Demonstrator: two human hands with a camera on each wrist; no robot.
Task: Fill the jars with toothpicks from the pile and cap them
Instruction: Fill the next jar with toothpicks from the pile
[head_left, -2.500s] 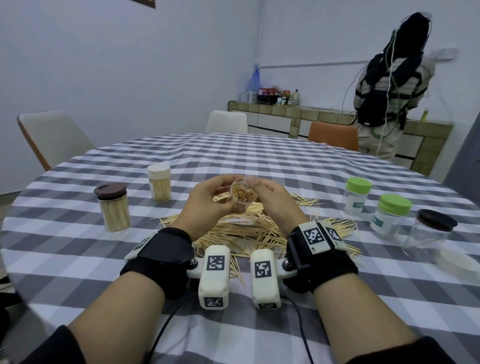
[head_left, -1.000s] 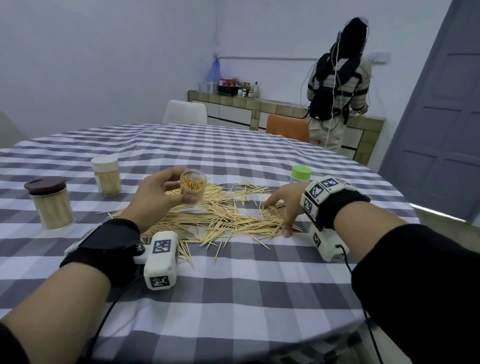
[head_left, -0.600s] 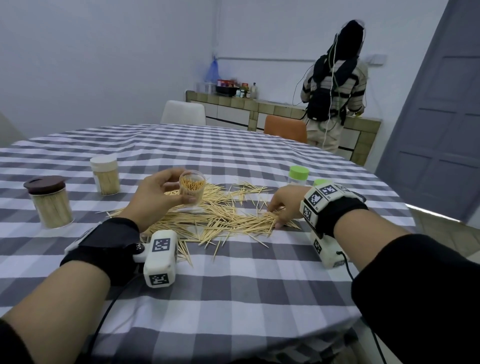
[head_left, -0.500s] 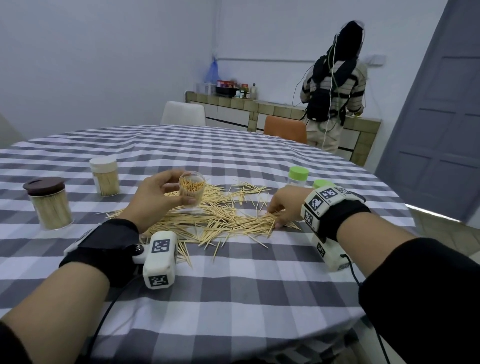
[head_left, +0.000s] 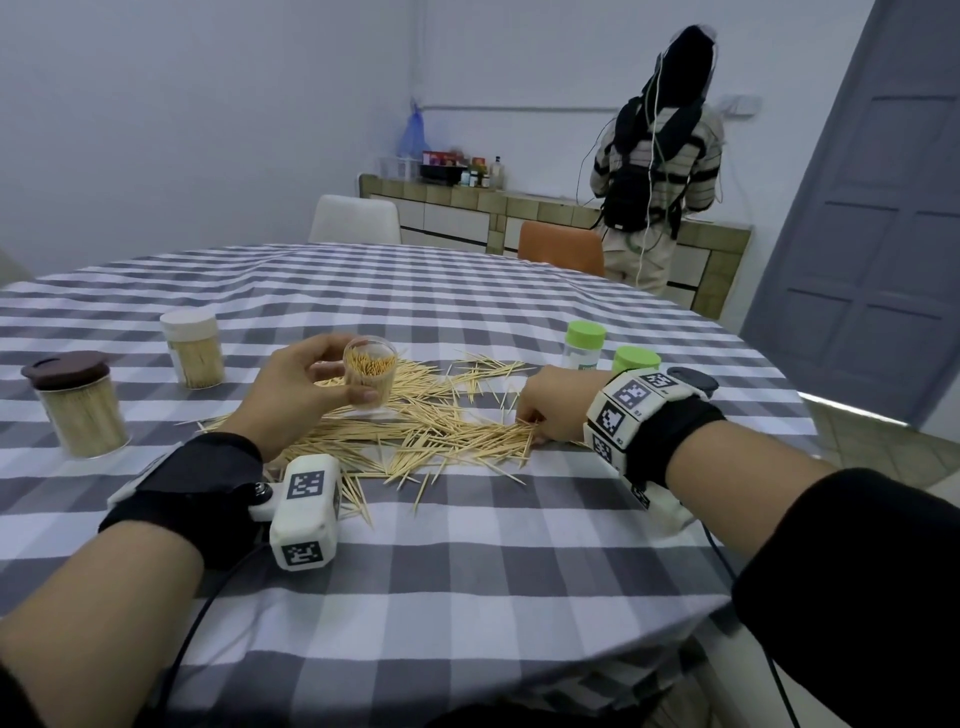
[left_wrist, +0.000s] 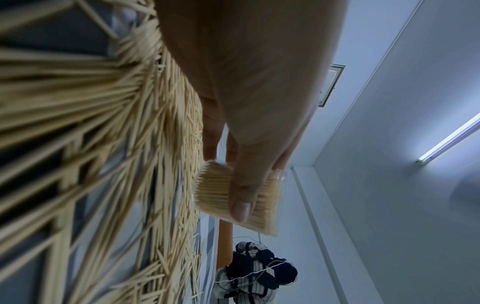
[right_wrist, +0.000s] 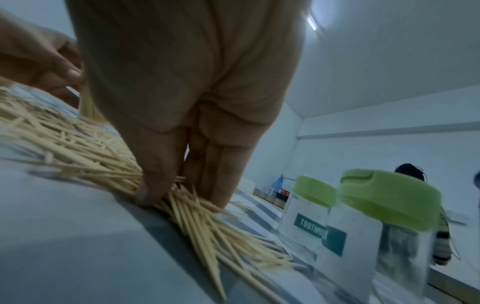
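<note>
My left hand (head_left: 306, 389) grips a small clear uncapped jar (head_left: 370, 375) packed with toothpicks, held just above the pile of toothpicks (head_left: 415, 426) on the checked tablecloth; the left wrist view shows the same jar (left_wrist: 215, 193) with my thumb across its side. At the pile's right end my right hand (head_left: 545, 410) pinches a bunch of toothpicks (right_wrist: 187, 205) between thumb and fingers against the cloth. Two clear jars with green caps (head_left: 585, 343) (right_wrist: 389, 191) stand just beyond the right hand.
A filled jar with a brown lid (head_left: 78, 405) and a filled jar with a white cap (head_left: 192, 348) stand at the left. A dark lid (head_left: 693, 379) shows behind my right wrist. A person (head_left: 654, 171) stands at the far counter; chairs (head_left: 561, 252) ring the table.
Earlier both hands were at the jar. The right hand left it, reached to the pile's right end and has curled its fingers onto toothpicks. The left hand keeps the jar still.
</note>
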